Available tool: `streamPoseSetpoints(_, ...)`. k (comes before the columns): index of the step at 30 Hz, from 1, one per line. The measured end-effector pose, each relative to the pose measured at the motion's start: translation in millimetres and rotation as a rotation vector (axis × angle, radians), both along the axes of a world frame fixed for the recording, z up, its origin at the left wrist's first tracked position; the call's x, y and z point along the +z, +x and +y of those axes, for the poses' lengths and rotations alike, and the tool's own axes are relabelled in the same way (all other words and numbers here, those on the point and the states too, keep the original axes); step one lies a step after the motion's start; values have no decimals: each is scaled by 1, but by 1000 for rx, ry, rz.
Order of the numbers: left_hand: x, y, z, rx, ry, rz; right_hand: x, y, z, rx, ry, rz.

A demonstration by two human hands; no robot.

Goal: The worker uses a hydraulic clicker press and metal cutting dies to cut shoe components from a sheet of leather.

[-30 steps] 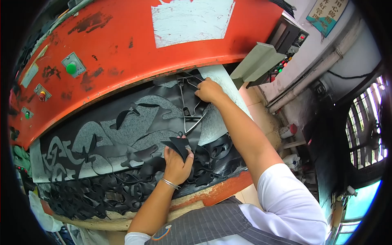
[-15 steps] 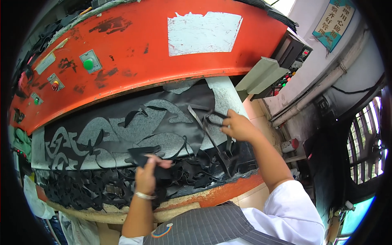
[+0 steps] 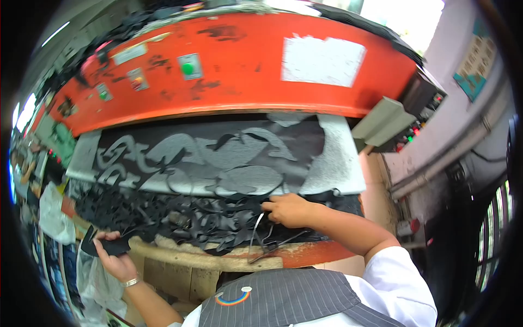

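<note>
At the lower left, my left hand [image 3: 115, 262] is closed on a flat black cut piece [image 3: 113, 248], outside the edge of the scrap trough. My right hand [image 3: 289, 211] is over the right part of a heap of black scraps [image 3: 163, 215], with its fingers pinched together. Thin dark strips [image 3: 255, 234] hang from or lie under those fingers, one catching the light. Beyond the heap lies a black sheet [image 3: 308, 136] with many curved openings, spread on a pale cutting board [image 3: 343, 158] that shows through them.
An orange machine beam [image 3: 239, 71] with push buttons spans the space behind the board. At the right stands a dark control box [image 3: 425, 98] with lit buttons. A worn wooden rail [image 3: 210, 257] runs along the near side. Clear plastic bags [image 3: 57, 212] hang at the left.
My left hand has moved left and away from the board with the black piece. My right hand has come down from the sheet's right end to the scrap heap with the strips. The view has shifted.
</note>
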State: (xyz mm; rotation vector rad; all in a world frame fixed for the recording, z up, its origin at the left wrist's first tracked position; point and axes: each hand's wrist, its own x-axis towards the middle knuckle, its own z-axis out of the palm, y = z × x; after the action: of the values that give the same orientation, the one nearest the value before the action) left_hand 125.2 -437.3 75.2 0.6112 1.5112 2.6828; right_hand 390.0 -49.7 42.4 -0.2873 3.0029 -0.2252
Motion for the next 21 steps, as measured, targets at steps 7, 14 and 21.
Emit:
streamPoseSetpoints(7,-117,24,-121,832,-233,-633,47,-2,-29,-159,-161,-288)
streamPoseSetpoints(14,-306,185,-250,850,301,-1240,47,-71,-133,-152,-252,-203)
streamPoseSetpoints(21,-292,280,-411,1547,462,-1149,-37,-143,-143,-158,48,89)
